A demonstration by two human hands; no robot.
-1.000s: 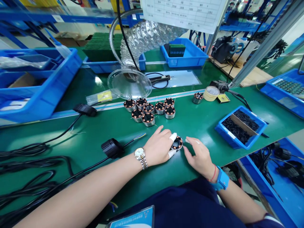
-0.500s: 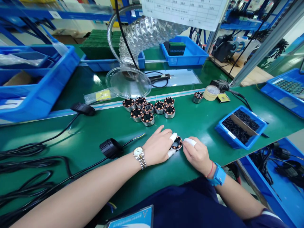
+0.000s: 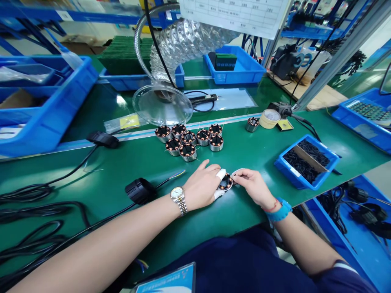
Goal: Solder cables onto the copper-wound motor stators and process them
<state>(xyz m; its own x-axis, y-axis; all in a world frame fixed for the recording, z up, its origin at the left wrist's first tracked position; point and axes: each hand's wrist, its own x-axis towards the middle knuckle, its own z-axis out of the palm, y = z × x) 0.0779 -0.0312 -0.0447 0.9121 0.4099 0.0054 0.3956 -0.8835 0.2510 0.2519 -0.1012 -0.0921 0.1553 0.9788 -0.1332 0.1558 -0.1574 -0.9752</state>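
Note:
A round motor stator (image 3: 226,183) with copper windings lies on the green bench in front of me. My left hand (image 3: 203,183), white covers on its fingertips, grips the stator from the left side. At its right rim my right hand (image 3: 252,185) pinches with thumb and forefinger; what lies in the pinch is too small to make out. Farther back stands a group of several more stators (image 3: 188,151), thin wire ends sticking out of them. One single stator (image 3: 252,124) stands apart, beside a roll of tape (image 3: 269,118).
A blue bin (image 3: 307,162) of short black pieces stands to the right. Black cables (image 3: 45,203) with a round black connector (image 3: 139,190) lie on the left. A clear fume hood (image 3: 162,106) on a foil duct hangs behind the stators, near a soldering-iron-like tool (image 3: 201,99).
My right hand has turned, its palm side rolling over, and its pinching fingertips now sit at the stator's right rim. My left hand keeps its hold. The view has shifted slightly.

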